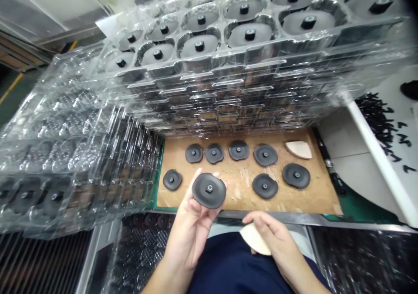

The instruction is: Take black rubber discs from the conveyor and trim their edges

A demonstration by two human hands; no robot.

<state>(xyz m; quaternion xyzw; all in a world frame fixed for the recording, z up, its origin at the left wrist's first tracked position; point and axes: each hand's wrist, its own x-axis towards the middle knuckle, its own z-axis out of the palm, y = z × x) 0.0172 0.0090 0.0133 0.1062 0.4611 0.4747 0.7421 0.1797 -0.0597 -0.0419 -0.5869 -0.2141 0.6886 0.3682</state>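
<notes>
My left hand [196,218] holds up a dark grey, rounded dish-shaped part [204,196] by its edges. A small black post with a light tip stands at the part's centre. In my right hand [277,237] is a cream, wedge-shaped pad [254,239], pinched between thumb and fingers, low and to the right of the grey part. The two hands are apart, and the pad does not touch the part. Several similar grey parts [265,155] lie on a brown cardboard sheet [228,196] beyond my hands. A second cream wedge pad [298,149] rests at the sheet's right end.
Stacked clear plastic trays [228,85] rise behind the sheet, their top pockets holding grey parts. More clear trays [75,124] stand at the left. A white-edged bin wall [379,155] borders the right, with a heap of small black pieces [375,120] beyond it.
</notes>
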